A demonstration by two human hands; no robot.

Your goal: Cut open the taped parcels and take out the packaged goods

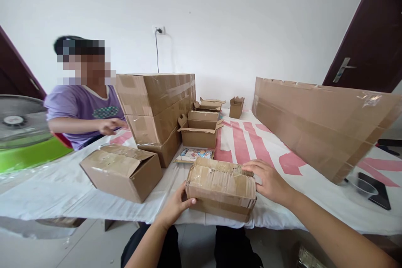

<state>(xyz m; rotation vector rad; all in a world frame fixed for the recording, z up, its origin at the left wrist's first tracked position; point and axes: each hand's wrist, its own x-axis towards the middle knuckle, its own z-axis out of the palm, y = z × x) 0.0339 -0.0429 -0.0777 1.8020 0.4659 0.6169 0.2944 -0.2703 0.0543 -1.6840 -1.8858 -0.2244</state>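
A taped brown cardboard box lies at the front edge of the table, its top covered in wrinkled tape. My left hand grips its left end, thumb on the front face. On the far right corner, my right hand has its fingers bent over the top edge. What is inside this box cannot be seen. Just behind it lies a colourful printed booklet or packet. Another taped cardboard box rests to the left, one flap edge slightly raised.
Large stacked cartons stand at the left, a long carton at the right. Small open boxes sit between them. A clear plastic bowl overlaps a dark phone-like slab. A person sits by a fan.
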